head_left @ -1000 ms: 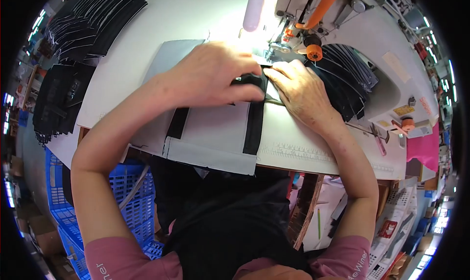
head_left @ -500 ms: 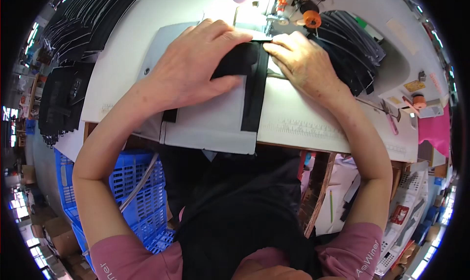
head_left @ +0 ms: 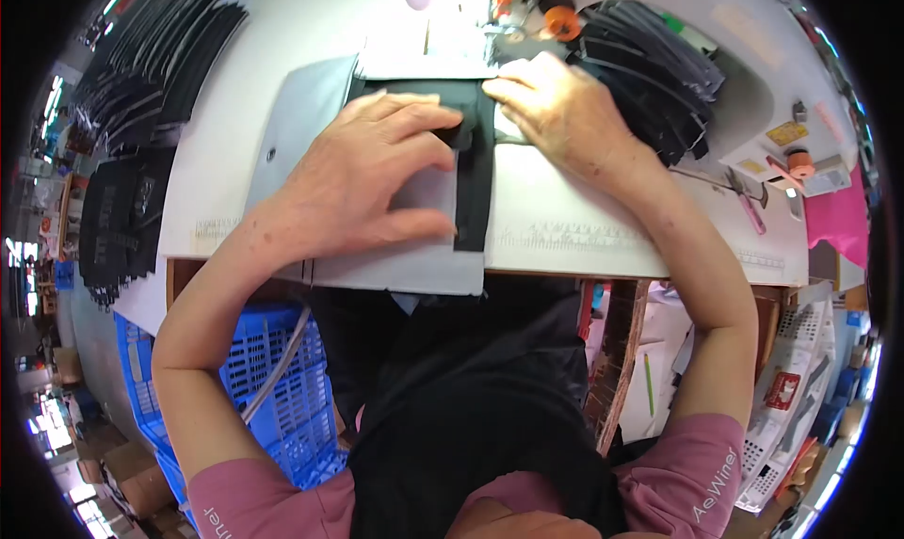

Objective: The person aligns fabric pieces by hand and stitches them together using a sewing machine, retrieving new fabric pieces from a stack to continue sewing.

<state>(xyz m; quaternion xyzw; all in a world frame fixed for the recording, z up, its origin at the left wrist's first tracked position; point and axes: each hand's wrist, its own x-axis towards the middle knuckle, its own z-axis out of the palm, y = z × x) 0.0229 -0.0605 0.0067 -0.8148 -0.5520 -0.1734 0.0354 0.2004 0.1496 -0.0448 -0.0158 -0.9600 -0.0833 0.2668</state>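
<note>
A grey fabric panel [head_left: 405,273] with black strips lies on the white table, its near edge slightly over the front. My left hand [head_left: 363,176] is over the panel with fingers apart and thumb spread, holding nothing; whether its fingertips touch the cloth is hard to tell. Along the panel's right side runs a black strip [head_left: 475,195]. At the far right corner of the panel, my right hand [head_left: 565,115] has fingers and thumb pressed together on the edge. The sewing machine's needle area [head_left: 494,32] is just beyond, washed out by bright light.
Stacks of black pieces stand at the left [head_left: 169,68] and right [head_left: 650,78] of the table. Scissors with pink handles [head_left: 753,214] lie far right. A blue plastic crate [head_left: 268,370] is below the table at left. Ruler markings [head_left: 593,242] run along the front edge.
My left hand has come back from the panel's far edge toward me, and its fingers have spread. My right hand stays at the far right corner. The camera view has shifted slightly.
</note>
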